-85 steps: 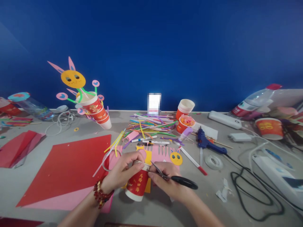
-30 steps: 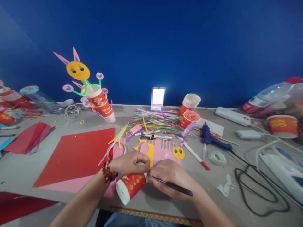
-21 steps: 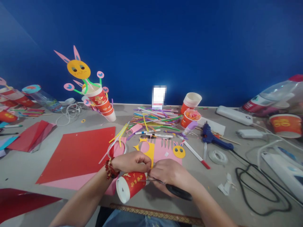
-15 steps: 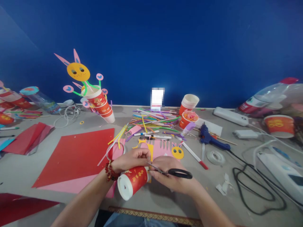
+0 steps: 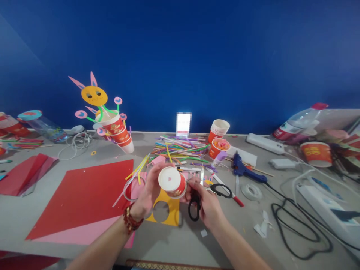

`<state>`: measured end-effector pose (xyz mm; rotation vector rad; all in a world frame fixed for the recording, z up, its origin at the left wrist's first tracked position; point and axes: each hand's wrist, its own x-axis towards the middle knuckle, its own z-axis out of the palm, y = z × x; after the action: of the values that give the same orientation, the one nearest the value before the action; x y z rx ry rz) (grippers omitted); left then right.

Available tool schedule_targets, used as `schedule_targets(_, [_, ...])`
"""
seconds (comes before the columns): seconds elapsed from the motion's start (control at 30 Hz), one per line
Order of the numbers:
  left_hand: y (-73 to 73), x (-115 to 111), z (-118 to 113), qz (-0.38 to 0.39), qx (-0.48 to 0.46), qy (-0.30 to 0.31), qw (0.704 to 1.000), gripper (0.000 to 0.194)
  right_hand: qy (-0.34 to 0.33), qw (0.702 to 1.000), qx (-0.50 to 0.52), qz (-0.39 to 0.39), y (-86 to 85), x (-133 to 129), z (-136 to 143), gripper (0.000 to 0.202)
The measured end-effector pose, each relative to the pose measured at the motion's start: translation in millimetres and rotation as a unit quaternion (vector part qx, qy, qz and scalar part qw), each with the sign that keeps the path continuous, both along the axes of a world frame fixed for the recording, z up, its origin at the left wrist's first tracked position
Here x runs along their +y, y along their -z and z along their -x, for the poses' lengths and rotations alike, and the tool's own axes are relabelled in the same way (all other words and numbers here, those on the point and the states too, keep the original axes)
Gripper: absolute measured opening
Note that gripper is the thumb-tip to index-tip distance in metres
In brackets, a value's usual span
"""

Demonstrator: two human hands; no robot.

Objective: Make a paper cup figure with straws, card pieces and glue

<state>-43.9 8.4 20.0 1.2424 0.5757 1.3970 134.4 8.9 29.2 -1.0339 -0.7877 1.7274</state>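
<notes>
A red and white paper cup point(image 5: 181, 184) is tipped so that its white base, with a small dark mark on it, faces me. My left hand point(image 5: 149, 193) holds it from the left side, with a beaded bracelet on the wrist. Black-handled scissors point(image 5: 194, 207) hang in my right hand point(image 5: 206, 198), blades pointing up. The fingertips of that hand are at the cup's right side; whether they press on it I cannot tell. Below the cup lies a yellow sheet point(image 5: 173, 215) with a round hole cut out. Pink cut pieces are partly hidden behind the hands.
A blue glue gun point(image 5: 244, 170) with a black cable, a tape roll point(image 5: 251, 191) and a red-capped marker point(image 5: 234, 198) lie to the right. Colored pipe cleaners point(image 5: 182, 148) are heaped behind. Left are a red sheet point(image 5: 87, 195) and a rabbit-faced cup stack point(image 5: 115, 129).
The cup has been raised and turned, its base now toward me. The scissors have swung blades-up with handles apart. A small white scrap now shows on the table below my right hand.
</notes>
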Motion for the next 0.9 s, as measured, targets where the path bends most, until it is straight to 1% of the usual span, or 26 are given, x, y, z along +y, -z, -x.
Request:
schedule_targets(0.03, [1.7, -3, -2, -0.026, 0.023, -0.007, 0.999, 0.103, 0.004, 1.000, -0.006, -0.002, 0.0, -1, 1, 0.035])
schedule_targets(0.07, [2.7, -6, -4, -0.038, 0.050, -0.024, 0.998, 0.107, 0.002, 1.000, -0.011, -0.011, 0.3, -2, 2, 0.035])
schedule_targets(0.1, [3.3, -8, -6, -0.040, 0.072, -0.051, 0.995, 0.107, -0.006, 1.000, -0.017, -0.025, 0.6, -4, 2, 0.034])
schedule_targets(0.17, [4.7, -12, -7, -0.017, 0.090, -0.107, 0.990, 0.093, -0.035, 0.997, -0.034, -0.056, 1.2, -8, 4, 0.036])
schedule_targets(0.23, [9.0, -12, -5, 0.022, 0.085, -0.133, 0.987, 0.074, -0.070, 0.992, -0.060, -0.083, 1.0, -13, 5, 0.039])
schedule_targets(0.3, [16.5, -11, -1, 0.059, 0.079, -0.133, 0.986, 0.059, -0.096, 0.986, -0.079, -0.107, -0.1, -17, 5, 0.041])
schedule_targets(0.33, [20.3, -11, 0, 0.070, 0.079, -0.132, 0.986, 0.056, -0.104, 0.984, -0.084, -0.114, -0.9, -18, 6, 0.041])
schedule_targets(0.43, [26.3, -10, 4, 0.070, 0.077, -0.143, 0.984, 0.056, -0.118, 0.984, -0.079, -0.107, -3.0, -19, 7, 0.041])
schedule_targets(0.57, [21.0, -9, 3, 0.061, 0.087, -0.150, 0.983, 0.053, -0.125, 0.987, -0.065, -0.075, -3.5, -19, 8, 0.043])
schedule_targets(0.67, [16.9, -7, 2, 0.082, 0.093, -0.138, 0.983, 0.048, -0.140, 0.985, -0.072, -0.069, -2.7, -19, 7, 0.045])
schedule_targets(0.77, [14.2, -5, 1, 0.109, 0.088, -0.132, 0.981, 0.046, -0.153, 0.980, -0.090, -0.092, -1.6, -20, 5, 0.046])
schedule_targets(0.9, [8.7, -3, 0, 0.132, 0.067, -0.105, 0.983, 0.041, -0.167, 0.971, -0.112, -0.130, 1.3, -21, 1, 0.043])
